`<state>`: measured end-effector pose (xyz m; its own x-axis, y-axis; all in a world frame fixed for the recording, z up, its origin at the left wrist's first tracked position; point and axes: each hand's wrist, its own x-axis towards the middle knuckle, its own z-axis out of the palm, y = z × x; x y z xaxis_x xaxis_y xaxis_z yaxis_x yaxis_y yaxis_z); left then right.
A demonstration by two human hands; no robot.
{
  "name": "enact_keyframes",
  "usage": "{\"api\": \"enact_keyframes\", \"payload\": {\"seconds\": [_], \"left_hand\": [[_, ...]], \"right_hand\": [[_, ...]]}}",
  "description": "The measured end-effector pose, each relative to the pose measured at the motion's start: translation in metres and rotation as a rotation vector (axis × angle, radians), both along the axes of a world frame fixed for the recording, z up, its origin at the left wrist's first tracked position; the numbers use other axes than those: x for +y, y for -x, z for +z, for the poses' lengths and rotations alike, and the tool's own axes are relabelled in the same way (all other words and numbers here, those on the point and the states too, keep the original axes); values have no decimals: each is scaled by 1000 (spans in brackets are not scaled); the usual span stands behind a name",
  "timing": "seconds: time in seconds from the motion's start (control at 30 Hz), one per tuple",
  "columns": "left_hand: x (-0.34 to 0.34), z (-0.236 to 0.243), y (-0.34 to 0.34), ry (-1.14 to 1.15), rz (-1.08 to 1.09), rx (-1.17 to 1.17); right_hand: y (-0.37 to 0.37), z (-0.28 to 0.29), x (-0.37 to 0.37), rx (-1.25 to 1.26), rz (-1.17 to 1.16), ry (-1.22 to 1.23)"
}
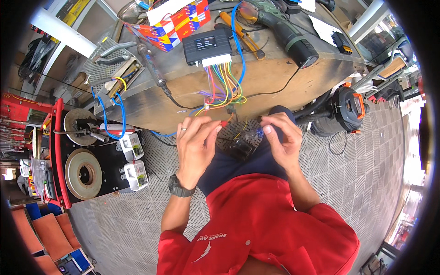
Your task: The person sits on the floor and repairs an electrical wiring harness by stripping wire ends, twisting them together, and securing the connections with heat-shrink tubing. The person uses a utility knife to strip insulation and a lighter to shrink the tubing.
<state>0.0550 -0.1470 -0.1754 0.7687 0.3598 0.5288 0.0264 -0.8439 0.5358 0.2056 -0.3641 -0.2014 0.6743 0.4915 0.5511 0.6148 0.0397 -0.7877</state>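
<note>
My left hand (196,143) is closed in a pinch, with a small red piece (224,123) at its fingertips, close to the loose wire ends. My right hand (283,137) has thumb and forefinger drawn together; what lies between them is too small to make out. Beside those fingers is a clear and blue bit of plastic (253,135), above a dark box-like thing (241,149) at my lap. On the bench ahead sits a black control module (207,47) with a white connector (217,60). From it a bundle of coloured wires (227,82) hangs over the bench edge toward my hands.
A soldering iron (151,66), pliers (112,58), a cordless drill (293,43) and a patterned box (172,27) lie on the bench (275,78). A vacuum cleaner (341,110) stands right on the tiled floor (348,169). A red-framed cart (59,156) with spools is left.
</note>
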Motion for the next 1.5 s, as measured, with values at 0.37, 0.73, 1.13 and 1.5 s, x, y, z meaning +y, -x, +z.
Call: {"api": "enact_keyframes", "payload": {"seconds": [0.37,0.73,1.13,1.5], "left_hand": [[3,-17,-4,-5,-114,84],[10,0,-5,-9,-185,164],[11,19,-9,1,-143,99],[17,6,-18,-66,-201,166]], "right_hand": [[2,-58,-7,452,-73,115],[7,11,12,145,19,130],[-50,124,133,-645,-29,312],[-49,112,112,-575,0,173]]}}
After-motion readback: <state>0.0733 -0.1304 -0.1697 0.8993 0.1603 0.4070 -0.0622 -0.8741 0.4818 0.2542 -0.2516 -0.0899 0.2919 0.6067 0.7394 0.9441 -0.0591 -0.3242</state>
